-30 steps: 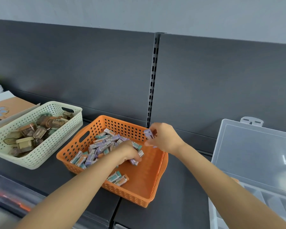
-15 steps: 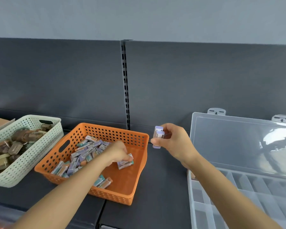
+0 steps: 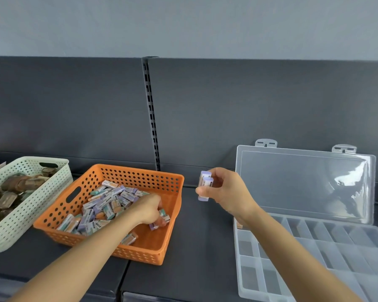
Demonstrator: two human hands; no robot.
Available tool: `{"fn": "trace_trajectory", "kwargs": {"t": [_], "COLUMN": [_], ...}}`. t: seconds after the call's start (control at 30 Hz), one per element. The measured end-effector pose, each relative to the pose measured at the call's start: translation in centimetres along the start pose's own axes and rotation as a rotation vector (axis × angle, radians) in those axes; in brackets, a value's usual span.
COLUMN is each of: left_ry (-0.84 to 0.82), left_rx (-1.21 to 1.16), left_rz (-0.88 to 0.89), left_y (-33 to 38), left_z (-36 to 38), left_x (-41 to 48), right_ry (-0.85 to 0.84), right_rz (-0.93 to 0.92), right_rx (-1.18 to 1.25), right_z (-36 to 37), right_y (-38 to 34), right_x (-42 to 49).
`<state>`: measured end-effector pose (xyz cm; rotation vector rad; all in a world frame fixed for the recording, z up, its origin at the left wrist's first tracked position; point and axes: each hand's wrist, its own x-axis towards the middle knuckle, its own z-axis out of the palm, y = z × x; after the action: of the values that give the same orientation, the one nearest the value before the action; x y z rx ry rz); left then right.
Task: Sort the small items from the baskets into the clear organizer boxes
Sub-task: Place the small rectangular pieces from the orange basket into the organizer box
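On the dark shelf, the left hand reaches into the orange basket. Its fingers curl around a few small packs near the basket's right wall, and the loose pile lies just left of it. Between that basket and the clear organizer box, the right hand hangs above the shelf, pinching two purple packs upright between thumb and fingertips. The box's lid stands open against the far panel. A white basket sits far left.
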<state>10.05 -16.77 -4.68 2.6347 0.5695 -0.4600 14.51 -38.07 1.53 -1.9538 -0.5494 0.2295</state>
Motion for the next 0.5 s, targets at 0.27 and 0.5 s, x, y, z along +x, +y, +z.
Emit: {"fn": "trace_trajectory", "kwargs": {"t": [0.27,0.5], "left_ry": [-0.072,0.091], "left_rx": [0.140,0.191], "left_rz": [0.090,0.122], "left_y": [0.1,-0.2], "left_z": [0.2,0.2], "left_x": [-1.7,-1.7], "right_ry": [0.006,0.013], "right_rz": [0.006,0.045], "right_rx": [-0.020,-0.042], "right_z": [-0.2,-0.8], "right_y": [0.6,1.8], "right_x": [-0.8,-1.8]}}
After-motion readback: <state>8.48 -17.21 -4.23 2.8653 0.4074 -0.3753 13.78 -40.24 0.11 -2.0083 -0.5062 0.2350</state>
